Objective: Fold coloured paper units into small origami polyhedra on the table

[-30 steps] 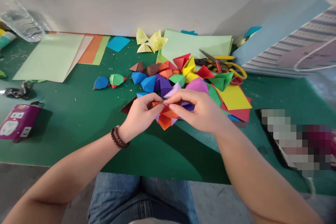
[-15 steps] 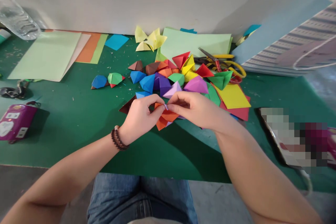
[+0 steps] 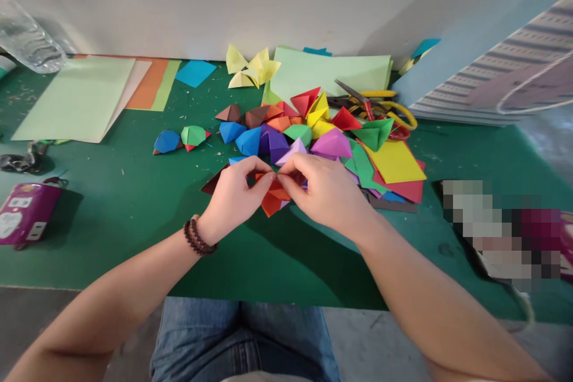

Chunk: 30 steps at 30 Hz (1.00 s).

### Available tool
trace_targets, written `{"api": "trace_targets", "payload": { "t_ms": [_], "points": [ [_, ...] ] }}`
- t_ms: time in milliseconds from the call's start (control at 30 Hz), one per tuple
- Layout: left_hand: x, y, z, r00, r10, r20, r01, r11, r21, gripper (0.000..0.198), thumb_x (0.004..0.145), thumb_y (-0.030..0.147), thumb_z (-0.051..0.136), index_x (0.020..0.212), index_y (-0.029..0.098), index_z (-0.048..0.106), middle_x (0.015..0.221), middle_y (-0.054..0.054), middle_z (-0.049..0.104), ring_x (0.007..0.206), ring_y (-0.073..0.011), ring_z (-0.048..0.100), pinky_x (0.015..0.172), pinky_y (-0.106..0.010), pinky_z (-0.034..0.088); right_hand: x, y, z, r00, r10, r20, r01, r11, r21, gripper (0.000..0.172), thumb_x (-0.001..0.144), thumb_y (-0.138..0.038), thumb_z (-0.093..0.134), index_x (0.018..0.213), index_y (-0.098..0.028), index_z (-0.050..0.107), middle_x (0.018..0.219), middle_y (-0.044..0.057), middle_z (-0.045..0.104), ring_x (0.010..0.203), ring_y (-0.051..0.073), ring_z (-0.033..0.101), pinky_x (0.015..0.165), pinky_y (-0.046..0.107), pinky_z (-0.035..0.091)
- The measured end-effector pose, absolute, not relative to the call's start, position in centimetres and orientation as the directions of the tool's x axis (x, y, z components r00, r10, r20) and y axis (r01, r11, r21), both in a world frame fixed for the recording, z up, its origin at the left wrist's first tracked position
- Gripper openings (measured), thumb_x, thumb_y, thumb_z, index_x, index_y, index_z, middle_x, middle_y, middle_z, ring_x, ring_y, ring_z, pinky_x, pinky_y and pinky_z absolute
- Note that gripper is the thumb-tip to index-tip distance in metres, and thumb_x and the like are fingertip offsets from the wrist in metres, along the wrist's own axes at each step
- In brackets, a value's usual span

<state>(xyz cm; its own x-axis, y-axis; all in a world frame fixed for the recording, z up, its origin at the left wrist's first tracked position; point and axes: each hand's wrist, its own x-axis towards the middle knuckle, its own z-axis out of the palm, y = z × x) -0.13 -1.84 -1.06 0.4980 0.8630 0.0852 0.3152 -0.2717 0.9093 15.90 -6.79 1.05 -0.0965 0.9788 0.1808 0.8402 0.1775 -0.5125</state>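
Observation:
My left hand (image 3: 235, 194) and my right hand (image 3: 324, 188) meet over the green table (image 3: 134, 203), both pinching one folded paper piece (image 3: 274, 198) of orange and purple parts. Their fingertips touch at its top edge. A beaded bracelet (image 3: 197, 237) circles my left wrist. Just behind the hands lies a heap of folded paper units (image 3: 290, 125) in blue, purple, red, yellow, green and brown.
Yellow-handled scissors (image 3: 380, 107) lie behind the heap. Flat paper sheets (image 3: 80, 95) sit at the back left, yellow folded pieces (image 3: 248, 68) at the back. A purple power strip (image 3: 24, 212) is at the left, a paper bag (image 3: 501, 65) at the right, a plastic bottle (image 3: 24, 39) in the far left corner.
Both hands have shifted slightly left with the paper piece, still pinching it; the fingers have drawn closer together over it.

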Motion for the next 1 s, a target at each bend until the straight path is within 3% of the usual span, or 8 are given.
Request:
{"api": "trace_targets", "payload": {
  "t_ms": [133,233,333,433,1000],
  "points": [
    [-0.4,-1.9,-1.0,0.488,0.857,0.165,0.384,-0.38,0.841,0.01,0.083,0.018,0.053,0.081,0.017,0.063,0.076,-0.001,0.067,0.065,-0.0119,0.059,0.054,-0.021,0.043,15.9,-6.7,0.9,-0.067,0.988,0.139,0.752,0.142,-0.644,0.009,0.087,-0.022,0.052,0.081,-0.019,0.058,0.076,0.002,0.068,0.065,0.015,0.059,0.056,0.027,0.038],
    [-0.5,-1.9,-0.7,0.477,0.852,0.217,0.41,-0.434,0.802,0.01,0.085,0.018,0.053,0.082,0.017,0.062,0.077,-0.001,0.068,0.065,-0.0116,0.059,0.052,-0.021,0.042,16.3,-6.6,1.0,-0.043,0.998,0.041,0.648,0.059,-0.759,0.019,0.092,-0.032,0.048,0.085,-0.02,0.061,0.066,0.0,0.064,0.053,0.012,0.052,0.048,0.026,0.035],
    [-0.6,-2.1,-0.3,0.467,0.845,0.262,0.428,-0.475,0.769,0.009,0.086,0.017,0.053,0.082,0.017,0.061,0.077,-0.001,0.068,0.065,-0.0116,0.059,0.054,-0.021,0.043,16.4,-6.7,1.1,-0.038,0.998,0.041,0.618,0.056,-0.784,0.02,0.09,-0.034,0.05,0.087,-0.02,0.064,0.073,0.001,0.067,0.057,0.013,0.056,0.049,0.025,0.039],
    [-0.6,-2.3,-0.2,0.472,0.821,0.321,0.454,-0.539,0.71,0.008,0.086,0.016,0.053,0.083,0.017,0.06,0.078,-0.002,0.068,0.067,-0.0119,0.06,0.058,-0.022,0.045,16.1,-6.8,1.1,-0.035,0.991,0.128,0.645,0.121,-0.755,0.011,0.086,-0.027,0.056,0.083,-0.02,0.064,0.082,0.002,0.071,0.066,0.014,0.062,0.058,0.026,0.044],
    [-0.6,-2.5,-0.4,0.508,0.703,0.498,0.489,-0.711,0.505,0.01,0.081,0.013,0.055,0.074,0.019,0.06,0.072,-0.001,0.069,0.067,-0.0131,0.063,0.064,-0.025,0.05,15.3,-6.7,0.4,-0.092,0.928,0.362,0.792,0.289,-0.539,0.013,0.081,-0.017,0.052,0.068,-0.019,0.054,0.065,0.002,0.062,0.063,0.016,0.056,0.058,0.028,0.036]
  ]
}}
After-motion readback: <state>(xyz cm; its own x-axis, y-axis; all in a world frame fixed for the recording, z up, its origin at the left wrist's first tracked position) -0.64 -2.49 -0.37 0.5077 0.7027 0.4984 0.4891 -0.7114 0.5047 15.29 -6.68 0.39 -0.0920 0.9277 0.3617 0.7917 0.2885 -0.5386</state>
